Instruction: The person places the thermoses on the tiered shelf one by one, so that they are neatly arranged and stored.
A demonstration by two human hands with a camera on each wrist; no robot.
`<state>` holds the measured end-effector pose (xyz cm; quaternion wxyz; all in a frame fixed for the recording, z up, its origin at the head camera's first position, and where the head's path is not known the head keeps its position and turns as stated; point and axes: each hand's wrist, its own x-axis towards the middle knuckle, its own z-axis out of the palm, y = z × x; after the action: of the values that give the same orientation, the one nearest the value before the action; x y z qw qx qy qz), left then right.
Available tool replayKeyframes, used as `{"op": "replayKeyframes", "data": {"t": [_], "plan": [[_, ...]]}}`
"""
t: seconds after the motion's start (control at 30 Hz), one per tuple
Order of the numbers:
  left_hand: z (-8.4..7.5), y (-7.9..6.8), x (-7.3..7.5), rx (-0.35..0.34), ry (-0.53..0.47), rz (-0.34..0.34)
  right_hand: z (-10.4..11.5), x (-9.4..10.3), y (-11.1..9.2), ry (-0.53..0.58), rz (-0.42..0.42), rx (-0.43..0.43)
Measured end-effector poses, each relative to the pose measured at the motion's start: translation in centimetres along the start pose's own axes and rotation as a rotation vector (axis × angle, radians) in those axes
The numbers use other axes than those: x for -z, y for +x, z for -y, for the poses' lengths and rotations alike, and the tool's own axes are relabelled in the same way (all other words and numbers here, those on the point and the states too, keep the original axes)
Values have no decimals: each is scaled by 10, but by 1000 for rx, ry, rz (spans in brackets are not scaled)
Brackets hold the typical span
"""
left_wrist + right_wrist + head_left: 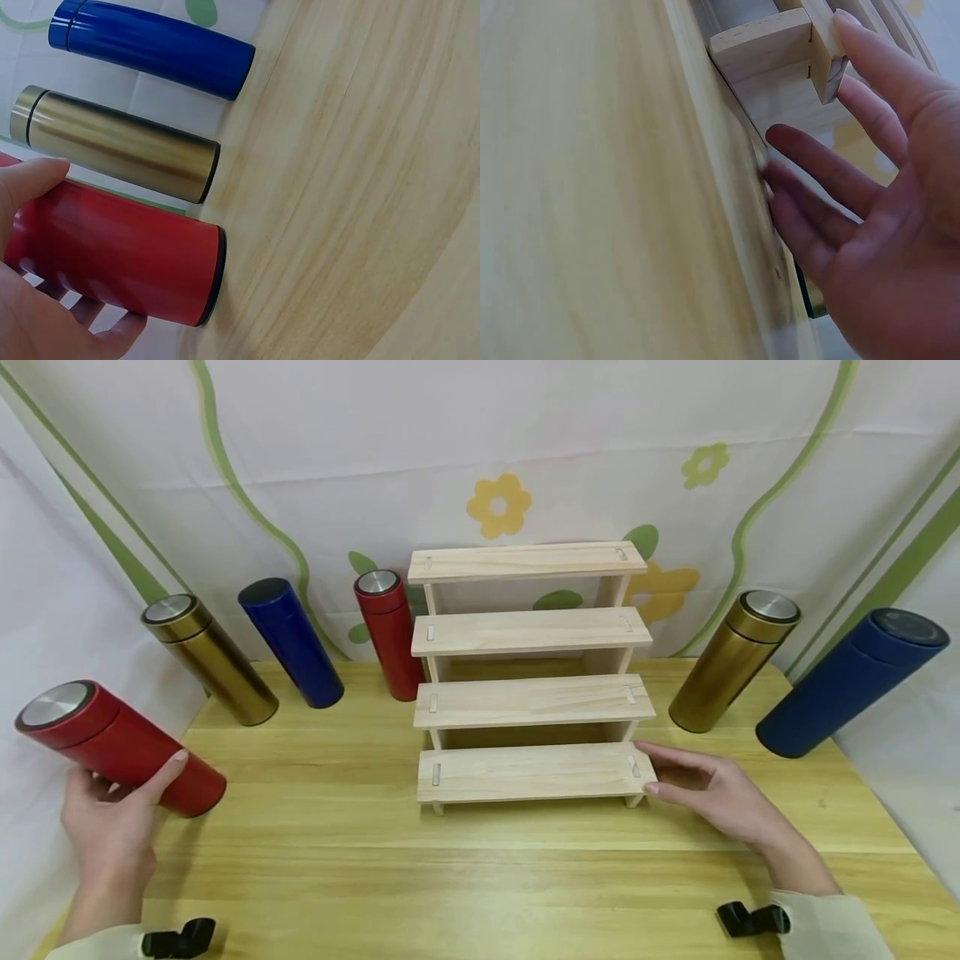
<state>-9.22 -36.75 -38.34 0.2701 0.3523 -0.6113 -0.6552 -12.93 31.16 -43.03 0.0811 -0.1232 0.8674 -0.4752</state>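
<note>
My left hand grips a red thermos with a steel-topped lid, thumb on the near side. In the left wrist view, the dark base of this red thermos is right at the wooden tabletop. At the right end of the lowest step of a four-step wooden display stand, my right hand pinches the board's end between thumb and index finger. The right wrist view shows the thumb on the board's edge and the other fingers loosely spread below it.
Left of the stand are a gold thermos, a blue thermos and a smaller red thermos close beside it. To its right are another gold thermos and a navy thermos. A flowered white cloth hangs behind.
</note>
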Motion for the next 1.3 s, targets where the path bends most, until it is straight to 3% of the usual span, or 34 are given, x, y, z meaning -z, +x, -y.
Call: {"op": "replayKeyframes", "data": {"t": [0.17, 0.83, 1.3], "plan": [[-1, 0, 0, 3, 4, 4, 5, 1, -2, -105, -2, -40], [1, -1, 0, 9, 5, -2, 7, 2, -4, -76, 50, -54], [3, -1, 0, 12, 5, -3, 7, 3, -5, -134, 61, -51]]}}
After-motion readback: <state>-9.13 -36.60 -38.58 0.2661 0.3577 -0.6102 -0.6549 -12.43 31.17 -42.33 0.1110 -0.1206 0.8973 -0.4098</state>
